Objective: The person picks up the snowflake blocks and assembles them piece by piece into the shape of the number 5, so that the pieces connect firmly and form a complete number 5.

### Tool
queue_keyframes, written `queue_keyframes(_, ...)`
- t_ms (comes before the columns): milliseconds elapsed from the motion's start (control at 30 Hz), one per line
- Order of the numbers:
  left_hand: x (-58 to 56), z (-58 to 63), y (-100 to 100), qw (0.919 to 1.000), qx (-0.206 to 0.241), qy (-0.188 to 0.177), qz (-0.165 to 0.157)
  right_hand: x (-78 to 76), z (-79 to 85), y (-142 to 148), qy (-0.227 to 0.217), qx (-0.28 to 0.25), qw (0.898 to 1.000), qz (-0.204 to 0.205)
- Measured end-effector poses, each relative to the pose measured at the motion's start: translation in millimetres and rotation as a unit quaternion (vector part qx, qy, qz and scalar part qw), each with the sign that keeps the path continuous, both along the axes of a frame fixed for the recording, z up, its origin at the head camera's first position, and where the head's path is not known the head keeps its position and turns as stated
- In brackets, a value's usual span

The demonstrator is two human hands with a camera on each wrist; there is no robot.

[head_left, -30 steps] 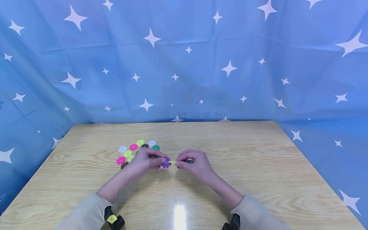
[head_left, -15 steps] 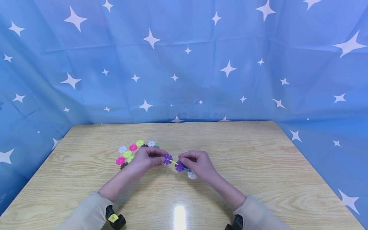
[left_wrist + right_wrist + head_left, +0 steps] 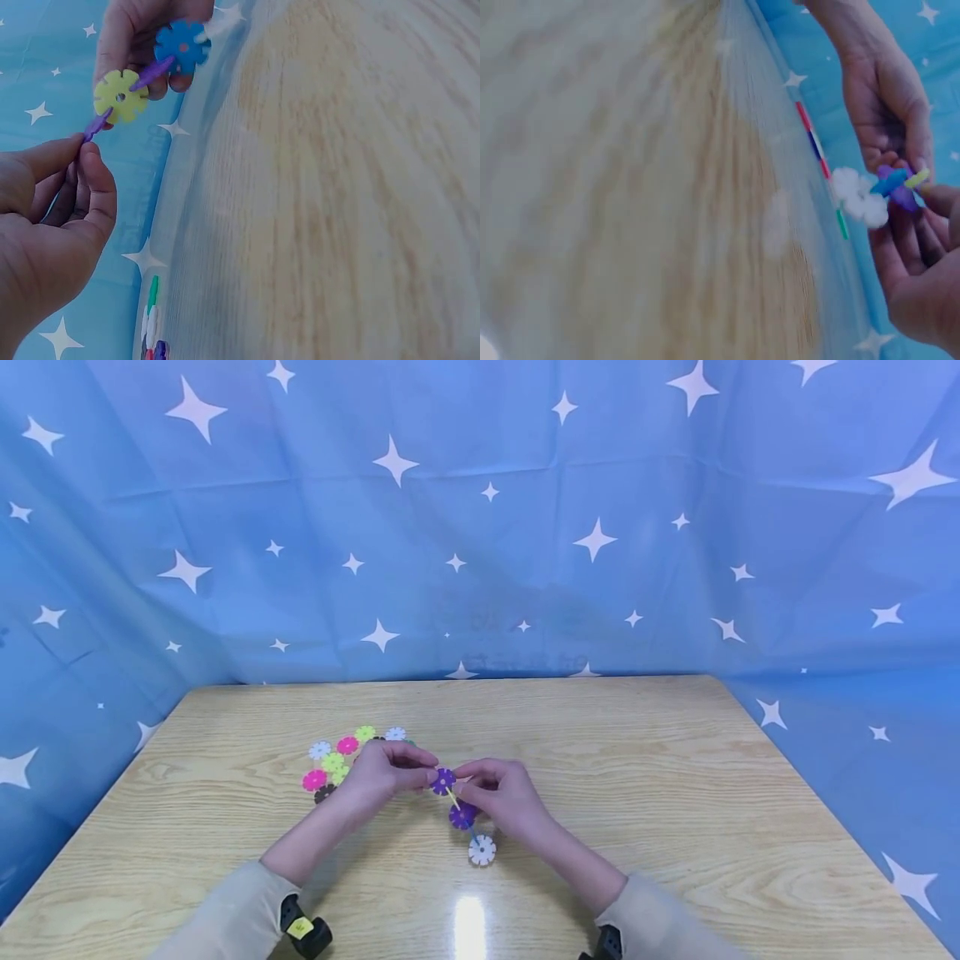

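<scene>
A short chain of notched, flower-shaped interlocking discs hangs slanting between the hands. My left hand [image 3: 381, 773] pinches its top purple disc [image 3: 443, 781] at the edge, between thumb and fingers. Below come a yellow disc [image 3: 121, 97] seen edge-on from the head, a second purple disc [image 3: 462, 816], a blue disc [image 3: 182, 47] and a white disc [image 3: 482, 850] at the free end. My right hand [image 3: 504, 795] has its fingers curled at the chain, thumb tip right at the yellow disc's edge in the right wrist view.
Loose discs lie left of the hands: pink ones [image 3: 315, 779], yellow-green ones [image 3: 332, 762], pale blue ones [image 3: 319, 750] and a black one [image 3: 325, 792], some hidden behind the left hand. The wooden table [image 3: 675, 793] ends at a blue starred curtain [image 3: 480, 568].
The chain's lower end has swung down and now slants toward the person. My right hand has shifted from the second purple disc up toward the yellow one. The left hand keeps its pinch.
</scene>
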State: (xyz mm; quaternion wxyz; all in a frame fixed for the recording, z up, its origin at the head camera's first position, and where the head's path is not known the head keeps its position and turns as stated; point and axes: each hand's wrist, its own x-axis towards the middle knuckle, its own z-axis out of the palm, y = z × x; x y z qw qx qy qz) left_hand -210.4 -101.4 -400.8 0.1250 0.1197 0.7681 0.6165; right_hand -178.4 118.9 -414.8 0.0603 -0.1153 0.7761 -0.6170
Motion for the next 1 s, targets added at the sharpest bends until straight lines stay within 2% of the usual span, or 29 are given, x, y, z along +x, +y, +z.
queue_keyframes(133, 0.9, 0.4, -1, 0.9998, -0.011, 0.013, -0.006, 2.5, 0.5, -4, 0.002, 0.006, 1.0, 0.003)
queue_keyframes(367, 3.1, 0.9, -2, 0.9996, -0.008, 0.023, -0.015, 3.0, 0.6, -7, -0.004, -0.025, 1.0, -0.002)
queue_keyframes(533, 0.8, 0.9, -7, 0.9996, -0.012, 0.026, -0.003, 0.9, -0.7, -6, -0.012, -0.033, 0.999, -0.019)
queue_keyframes(767, -8.2, -2.8, -37, 0.9991, -0.018, 0.03, 0.023, 1.6, 1.0, 0, -0.016, -0.029, 0.998, -0.045)
queue_keyframes(900, -12.7, -2.4, -60, 0.9966, -0.067, 0.042, 0.022, 0.9, 1.7, 4, -0.019, -0.023, 0.998, -0.062)
queue_keyframes(1000, -14.8, -2.5, -74, 0.9913, -0.111, 0.071, 0.006, -0.5, -0.1, 6, -0.01, -0.016, 0.998, -0.058)
